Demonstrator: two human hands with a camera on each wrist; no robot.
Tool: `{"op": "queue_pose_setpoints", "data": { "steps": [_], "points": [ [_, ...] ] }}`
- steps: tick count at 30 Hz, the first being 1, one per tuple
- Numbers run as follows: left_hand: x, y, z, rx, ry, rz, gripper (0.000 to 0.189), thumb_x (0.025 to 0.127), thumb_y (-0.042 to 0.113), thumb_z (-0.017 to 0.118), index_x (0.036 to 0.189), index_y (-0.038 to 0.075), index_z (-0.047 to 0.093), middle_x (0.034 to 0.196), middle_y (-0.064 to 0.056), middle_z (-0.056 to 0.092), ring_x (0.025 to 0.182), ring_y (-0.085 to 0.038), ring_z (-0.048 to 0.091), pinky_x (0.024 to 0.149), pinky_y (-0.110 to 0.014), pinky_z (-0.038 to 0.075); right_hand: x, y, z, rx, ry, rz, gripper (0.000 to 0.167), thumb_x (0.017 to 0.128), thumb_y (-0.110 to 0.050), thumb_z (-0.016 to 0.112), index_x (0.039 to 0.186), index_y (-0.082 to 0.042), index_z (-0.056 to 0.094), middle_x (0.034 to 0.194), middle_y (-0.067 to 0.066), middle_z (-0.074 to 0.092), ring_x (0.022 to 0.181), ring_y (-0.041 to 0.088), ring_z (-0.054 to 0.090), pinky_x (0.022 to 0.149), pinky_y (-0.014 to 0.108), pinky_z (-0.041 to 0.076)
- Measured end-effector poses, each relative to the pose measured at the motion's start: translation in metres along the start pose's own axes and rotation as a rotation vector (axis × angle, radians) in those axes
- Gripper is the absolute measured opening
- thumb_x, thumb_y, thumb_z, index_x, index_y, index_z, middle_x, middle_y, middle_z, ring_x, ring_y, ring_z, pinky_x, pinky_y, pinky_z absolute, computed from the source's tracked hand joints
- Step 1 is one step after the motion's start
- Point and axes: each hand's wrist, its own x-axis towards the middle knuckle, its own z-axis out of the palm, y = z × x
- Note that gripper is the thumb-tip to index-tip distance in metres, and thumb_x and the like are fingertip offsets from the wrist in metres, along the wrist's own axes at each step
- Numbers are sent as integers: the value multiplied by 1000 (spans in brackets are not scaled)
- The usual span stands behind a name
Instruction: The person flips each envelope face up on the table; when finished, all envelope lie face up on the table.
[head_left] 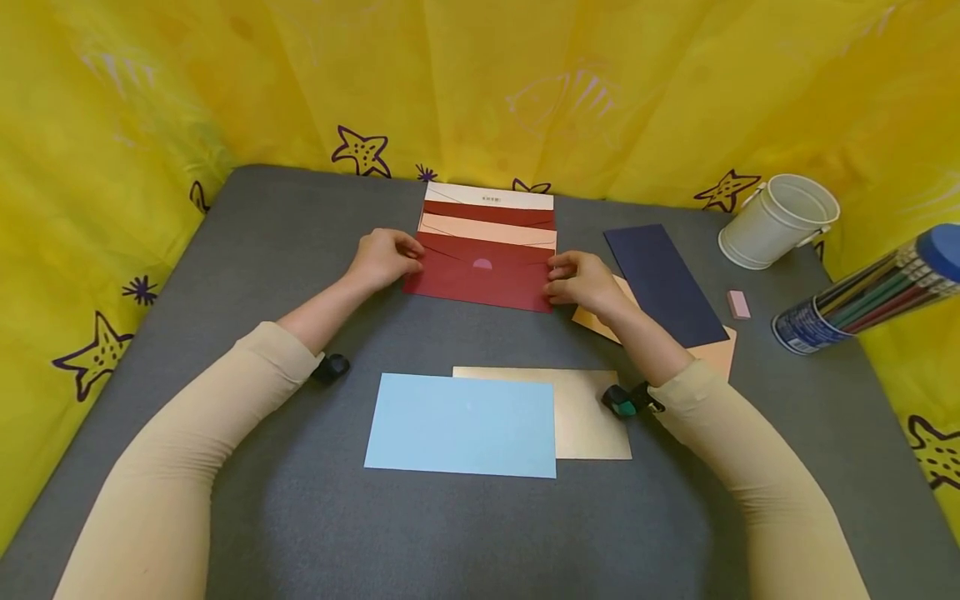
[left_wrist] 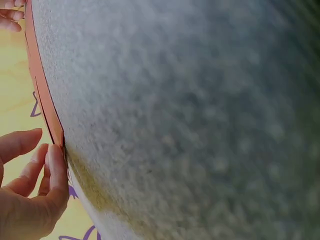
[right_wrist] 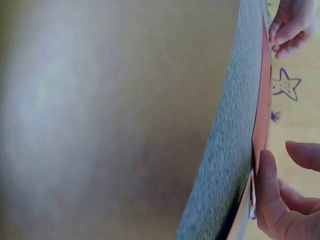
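A red envelope (head_left: pixel 480 271) with a pink half-round mark lies at the front of an overlapping row of envelopes. Behind it show strips of a peach envelope (head_left: pixel 487 229), a dark red envelope (head_left: pixel 487 214) and a white envelope (head_left: pixel 457 194). My left hand (head_left: pixel 384 260) touches the red envelope's left edge with its fingertips. At the right edge, the fingers of my right hand (head_left: pixel 581 281) rest against the same envelope. Both wrist views show each thumb standing apart from the fingers, with the red envelope (left_wrist: pixel 46 95) edge-on.
Nearer lies a light blue envelope (head_left: pixel 459 425) over a gold envelope (head_left: pixel 592 425). A navy envelope (head_left: pixel 663 283) overlaps peach ones (head_left: pixel 716 350) at right. Beyond them are a pink eraser (head_left: pixel 738 305), a white bucket (head_left: pixel 772 221) and a can (head_left: pixel 810 327) of pencils.
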Motion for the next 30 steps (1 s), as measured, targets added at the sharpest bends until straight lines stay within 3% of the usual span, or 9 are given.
{"op": "queue_pose_setpoints", "data": {
  "steps": [3, 7, 13, 20, 24, 30],
  "points": [
    [0, 1, -2, -27, 13, 20, 26, 85, 11, 72, 109, 3, 72, 107, -18, 73, 95, -26, 67, 75, -24, 46, -2, 0, -4, -6, -4, -19, 50, 93, -3, 63, 140, 3, 47, 132, 24, 52, 105, 31, 64, 94, 38, 58],
    [-2, 6, -2, -38, -28, 75, 26, 86, 10, 71, 110, 3, 71, 105, -18, 72, 92, -25, 66, 76, -23, 48, -5, -1, -10, -48, -22, -53, 43, 94, -5, 62, 135, 2, 52, 128, 22, 55, 102, 27, 64, 90, 35, 59],
    [-14, 23, 12, -12, -203, 212, 23, 86, 9, 71, 109, 4, 72, 101, -14, 73, 85, -22, 65, 71, -23, 49, -13, -1, -17, -159, -104, -121, 34, 93, -9, 64, 126, 0, 60, 115, 17, 62, 97, 25, 64, 79, 31, 59],
    [-36, 45, 42, -1, -420, 374, 25, 84, 8, 74, 109, 3, 72, 104, -11, 74, 86, -18, 67, 78, -25, 55, -27, 10, -29, -272, -248, -184, 34, 91, -10, 66, 124, -3, 62, 112, 15, 64, 97, 24, 62, 79, 24, 56],
    [-45, 54, 56, 29, -495, 428, 26, 84, 9, 75, 110, 4, 72, 108, -10, 73, 88, -17, 67, 80, -26, 55, -35, 19, -34, -312, -290, -236, 33, 89, -9, 70, 121, -4, 64, 110, 15, 66, 95, 22, 62, 78, 21, 53],
    [-53, 62, 69, 42, -563, 455, 27, 83, 8, 76, 110, 5, 72, 111, -8, 73, 88, -15, 67, 79, -22, 54, -49, 28, -36, -380, -370, -284, 31, 85, -10, 76, 114, -5, 67, 102, 11, 68, 89, 18, 62, 77, 21, 52]
  ]
}}
